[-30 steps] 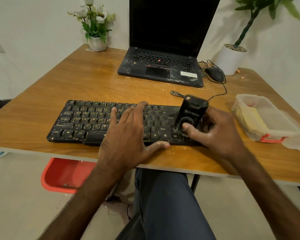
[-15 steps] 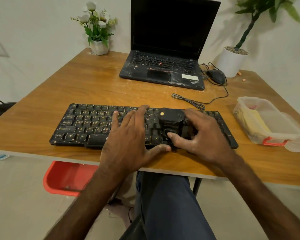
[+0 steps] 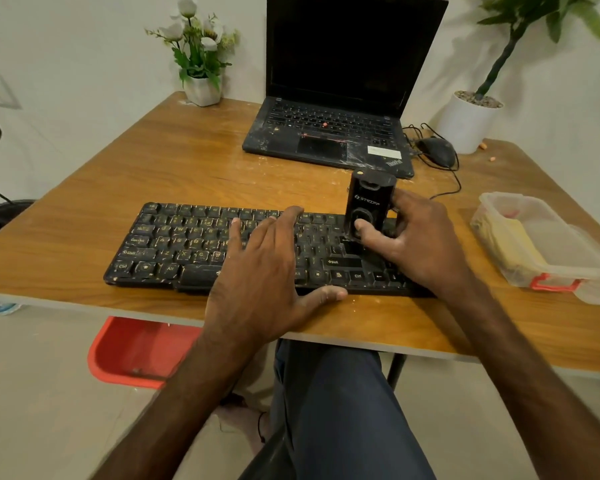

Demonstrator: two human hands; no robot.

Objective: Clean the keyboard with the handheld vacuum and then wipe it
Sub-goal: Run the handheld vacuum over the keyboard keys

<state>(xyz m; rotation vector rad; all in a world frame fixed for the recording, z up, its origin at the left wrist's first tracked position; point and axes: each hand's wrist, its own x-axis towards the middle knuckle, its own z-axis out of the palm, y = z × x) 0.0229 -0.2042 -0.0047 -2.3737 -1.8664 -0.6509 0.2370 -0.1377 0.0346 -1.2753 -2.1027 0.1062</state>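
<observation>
A black, dusty keyboard [image 3: 187, 240] lies along the near edge of the wooden table [image 3: 187, 161]. My left hand [image 3: 267, 271] rests flat on its middle, fingers spread, thumb at the front edge. My right hand [image 3: 420, 244] grips a small black handheld vacuum [image 3: 369, 206], held upright with its lower end on the keys at the keyboard's right part. My thumb presses on the vacuum's front. The right end of the keyboard is hidden under my right hand.
An open black laptop [image 3: 329, 133] stands behind the keyboard. A mouse [image 3: 437, 150] with a cable and a white plant pot [image 3: 468, 123] sit at the back right, a flower pot [image 3: 201, 88] at the back left. A clear plastic box [image 3: 541, 244] with yellow cloth lies at the right.
The vacuum tipped down flat over the middle-right keys, then came upright again and moved right and toward the far rows. My left hand stayed on the keyboard.
</observation>
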